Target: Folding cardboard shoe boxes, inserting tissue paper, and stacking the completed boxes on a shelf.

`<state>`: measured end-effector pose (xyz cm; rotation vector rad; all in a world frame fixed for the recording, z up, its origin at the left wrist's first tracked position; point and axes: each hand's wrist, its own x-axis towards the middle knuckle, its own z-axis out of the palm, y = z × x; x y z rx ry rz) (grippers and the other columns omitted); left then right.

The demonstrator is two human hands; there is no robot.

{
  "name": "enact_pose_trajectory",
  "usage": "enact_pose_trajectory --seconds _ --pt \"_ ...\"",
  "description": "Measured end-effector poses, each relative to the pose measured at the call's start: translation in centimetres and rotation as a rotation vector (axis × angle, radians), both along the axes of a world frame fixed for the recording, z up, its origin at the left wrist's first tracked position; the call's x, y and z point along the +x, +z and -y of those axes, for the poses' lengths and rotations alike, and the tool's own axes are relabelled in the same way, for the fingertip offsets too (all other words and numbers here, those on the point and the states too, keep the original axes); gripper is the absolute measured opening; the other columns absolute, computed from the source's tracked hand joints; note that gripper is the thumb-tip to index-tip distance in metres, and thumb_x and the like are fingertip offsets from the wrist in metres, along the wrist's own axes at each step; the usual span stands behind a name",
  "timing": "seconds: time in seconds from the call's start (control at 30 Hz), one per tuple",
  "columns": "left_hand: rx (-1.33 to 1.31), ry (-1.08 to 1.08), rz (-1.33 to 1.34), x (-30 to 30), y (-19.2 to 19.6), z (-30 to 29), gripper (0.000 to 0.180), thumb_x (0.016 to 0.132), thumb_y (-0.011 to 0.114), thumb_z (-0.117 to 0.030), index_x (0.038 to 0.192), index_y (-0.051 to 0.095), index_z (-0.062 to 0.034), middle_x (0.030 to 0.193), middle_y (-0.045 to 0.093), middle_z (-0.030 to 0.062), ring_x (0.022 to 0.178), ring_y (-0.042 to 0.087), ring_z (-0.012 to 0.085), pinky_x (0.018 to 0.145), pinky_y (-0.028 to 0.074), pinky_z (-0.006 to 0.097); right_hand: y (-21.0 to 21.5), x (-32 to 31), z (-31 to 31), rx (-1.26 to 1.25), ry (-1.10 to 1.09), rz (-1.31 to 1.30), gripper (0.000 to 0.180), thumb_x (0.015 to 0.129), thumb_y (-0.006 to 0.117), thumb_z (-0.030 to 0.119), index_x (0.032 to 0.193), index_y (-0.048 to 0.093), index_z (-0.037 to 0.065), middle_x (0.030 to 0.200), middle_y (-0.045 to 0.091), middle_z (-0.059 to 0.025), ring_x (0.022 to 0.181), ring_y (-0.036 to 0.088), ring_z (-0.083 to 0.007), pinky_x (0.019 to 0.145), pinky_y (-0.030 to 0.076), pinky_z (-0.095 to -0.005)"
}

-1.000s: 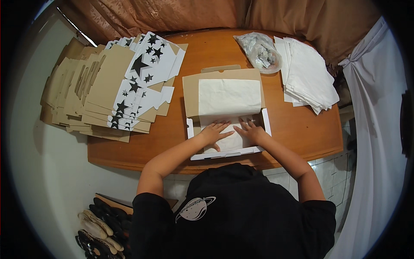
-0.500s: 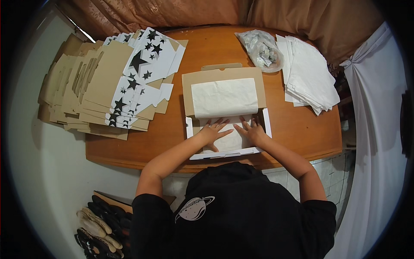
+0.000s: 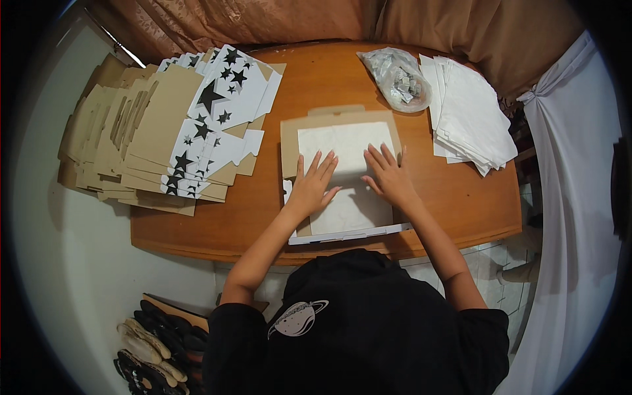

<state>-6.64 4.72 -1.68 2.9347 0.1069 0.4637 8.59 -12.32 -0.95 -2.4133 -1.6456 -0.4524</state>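
Paper [image 3: 352, 214], a plain white sheet, lined the open cardboard mailer box [image 3: 349, 235] in front of you, near the close edge of the wooden table [image 3: 461, 197]. Its lower part lay on the box floor, and its upper part ran up over the brown inner face of the raised lid [image 3: 289, 145].

Your left hand [image 3: 311, 187] was over the left side of the sheet, its fingers stretched out and spread toward the lid, clasping nothing. Your right hand [image 3: 393, 182] was over the right side, its fingers likewise extended and loose, with no grip on anything. You had both palms turned down; whether your fingertips pressed on the paper, I cannot tell.

To your left on the table lay a pile of flat cardboard box blanks [image 3: 158, 108], some showing white faces printed with black stars. Beyond the box to your right sat a clear plastic bag [image 3: 400, 82] of small packets, and just beside it a stack of white paper sheets [image 3: 471, 115].
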Motion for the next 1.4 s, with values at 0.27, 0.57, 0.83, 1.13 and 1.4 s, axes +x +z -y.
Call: enact_pose_trajectory --seconds 0.27,0.57,0.83,1.13,1.4 --pt "-0.075 0.047 -0.05 0.4 0.4 -0.1 0.052 0.082 0.057 -0.038 0.123 0.047 -0.0082 0.132 0.044 0.0074 0.123 0.039 0.0322 0.101 0.008 0.064 -1.2 -0.1 -0.1 -0.042 -0.022 -0.209 0.051 0.084 0.051 0.042 0.124 0.046 0.011 0.13 0.045 -0.0044 0.125 0.036 -0.027 0.099 0.01 -0.0668" --pt "-0.144 -0.059 0.243 8.0 3.0 0.1 0.04 0.079 0.061 -0.028 0.113 0.055 -0.0078 0.124 0.049 0.0109 0.117 0.042 0.0329 0.099 0.029 0.05 1.8 3.1 -0.1 0.26 -0.038 -0.299 0.035 0.084 0.054 0.028 0.115 0.054 0.012 0.128 0.046 -0.0075 0.125 0.035 -0.0315 0.1 0.016 -0.0612" --pt "-0.117 -0.154 0.123 21.8 0.4 1.0 0.038 0.085 0.05 -0.03 0.112 0.056 -0.0047 0.12 0.053 0.0119 0.117 0.043 0.0303 0.096 0.032 0.048 -3.1 14.0 -1.3 0.55 -0.261 -0.454 0.027 0.08 0.053 0.006 0.106 0.055 -0.001 0.116 0.051 -0.0193 0.101 0.052 -0.0373 0.084 0.044 -0.0393" --pt "-0.108 -0.113 -0.105 27.0 0.0 1.8 0.038 0.089 0.042 -0.032 0.114 0.056 -0.0077 0.129 0.045 0.0126 0.124 0.036 0.0319 0.099 0.022 0.058 -9.1 23.8 -5.5 0.448 -0.33 -0.374 0.028 0.077 0.048 0.001 0.105 0.053 -0.003 0.115 0.051 -0.0207 0.103 0.051 -0.0366 0.087 0.043 -0.0399" --pt "-0.191 -0.073 0.122 23.4 1.8 1.7 0.034 0.087 0.049 -0.031 0.112 0.057 -0.0097 0.131 0.042 0.0138 0.128 0.029 0.0354 0.101 0.015 0.06 -10.5 26.5 -6.6 0.334 -0.474 -0.286 0.009 0.078 0.051 0.01 0.081 0.057 0.004 0.087 0.059 -0.0132 0.085 0.058 -0.0301 0.072 0.047 -0.0397"
